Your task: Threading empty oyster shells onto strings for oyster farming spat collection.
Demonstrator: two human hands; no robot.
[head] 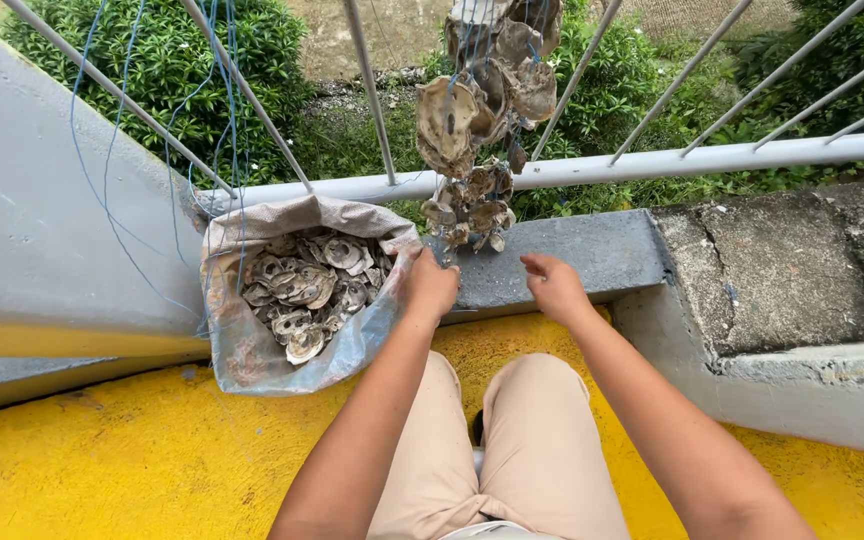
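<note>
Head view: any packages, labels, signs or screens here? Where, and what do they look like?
Woven plastic sack: on the yellow floor against the grey wall, left of the left hand; grey-white, crumpled, mouth rolled open, full of oyster shells.
No labels, signs or screens in view.
</note>
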